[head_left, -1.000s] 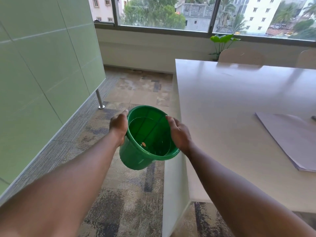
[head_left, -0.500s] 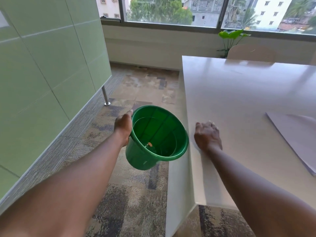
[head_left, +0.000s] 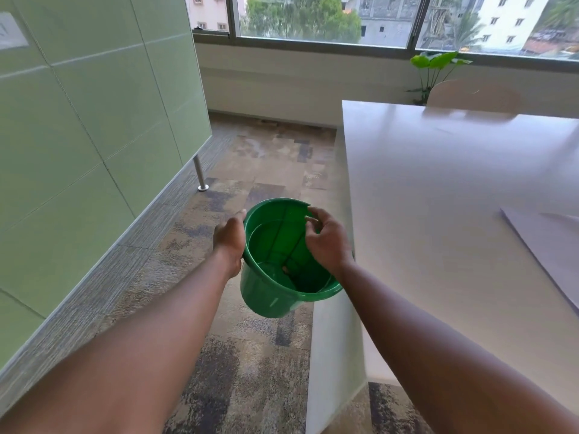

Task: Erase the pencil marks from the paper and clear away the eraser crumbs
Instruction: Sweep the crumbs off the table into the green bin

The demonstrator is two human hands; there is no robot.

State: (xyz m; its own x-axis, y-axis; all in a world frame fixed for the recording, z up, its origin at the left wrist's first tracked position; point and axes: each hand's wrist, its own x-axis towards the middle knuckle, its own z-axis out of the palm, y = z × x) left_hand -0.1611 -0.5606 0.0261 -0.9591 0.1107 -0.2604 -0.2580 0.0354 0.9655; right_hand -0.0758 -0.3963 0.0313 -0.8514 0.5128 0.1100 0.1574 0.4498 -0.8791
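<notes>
Left hand (head_left: 229,239) grips the green bucket (head_left: 275,296) by its rim at frame centre; right hand (head_left: 326,238) hovers over its mouth, fingers loosely curled, holding nothing, beside the desk (head_left: 438,189).

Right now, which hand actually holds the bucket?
The left hand grips the green bucket from outside; the right hand hovers above its mouth, fingers curled.

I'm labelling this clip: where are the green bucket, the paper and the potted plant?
green bucket (head_left: 269,300): head view, outer wall below the rim.
paper (head_left: 545,242): head view, flat middle of the sheet.
potted plant (head_left: 438,59): head view, large leaf by the window.
</notes>
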